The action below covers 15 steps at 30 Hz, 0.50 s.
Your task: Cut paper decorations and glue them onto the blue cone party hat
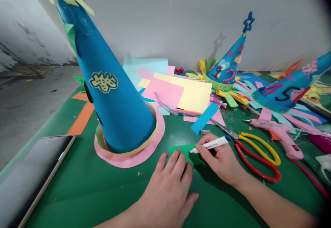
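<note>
A small piece of green paper (184, 149) lies on the green table between my hands. My left hand (172, 179) is flat with fingers stretched out, their tips pressing on the paper's left part. My right hand (219, 155) grips a white marker (210, 144) with a dark blue end, its tip touching or just above the paper's right part. To the left stands a tall blue paper cone hat (117, 107), with a pink brim (129, 160) and a yellow scalloped cutout (103, 82) outlined in black on its side.
Scissors (256, 152) with red and yellow handles and a pink glue gun (280, 129) lie to the right. A phone (38, 176) rests at the left edge. Behind are paper sheets (193, 91), a star-topped hat (227, 66), another decorated hat (287, 86) and scattered strips.
</note>
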Each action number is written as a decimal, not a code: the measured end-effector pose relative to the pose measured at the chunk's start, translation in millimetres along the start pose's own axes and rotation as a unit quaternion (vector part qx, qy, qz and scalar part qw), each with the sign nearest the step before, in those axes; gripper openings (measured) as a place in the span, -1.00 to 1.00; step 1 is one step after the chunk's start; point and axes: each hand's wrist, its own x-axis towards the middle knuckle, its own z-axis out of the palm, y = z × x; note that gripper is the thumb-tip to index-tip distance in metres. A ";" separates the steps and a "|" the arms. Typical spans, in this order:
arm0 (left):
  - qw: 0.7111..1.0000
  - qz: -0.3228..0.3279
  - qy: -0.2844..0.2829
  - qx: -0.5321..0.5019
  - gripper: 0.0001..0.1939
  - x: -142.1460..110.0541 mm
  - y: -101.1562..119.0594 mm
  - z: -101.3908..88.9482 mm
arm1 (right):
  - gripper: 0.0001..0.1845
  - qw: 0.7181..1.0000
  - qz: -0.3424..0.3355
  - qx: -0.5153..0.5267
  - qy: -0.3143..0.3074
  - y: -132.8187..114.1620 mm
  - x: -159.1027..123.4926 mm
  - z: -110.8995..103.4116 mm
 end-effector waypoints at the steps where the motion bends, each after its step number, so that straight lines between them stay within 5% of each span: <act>1: 1.000 0.001 -0.001 0.000 -0.49 0.0 0.2 0.0 | -0.87 1.000 -0.002 -0.001 0.000 0.2 -0.2 0.0; 15: 1.000 0.007 0.007 0.010 -0.49 -0.9 -0.3 3.9 | -0.88 1.000 0.001 0.006 -0.005 1.3 -2.0 -0.3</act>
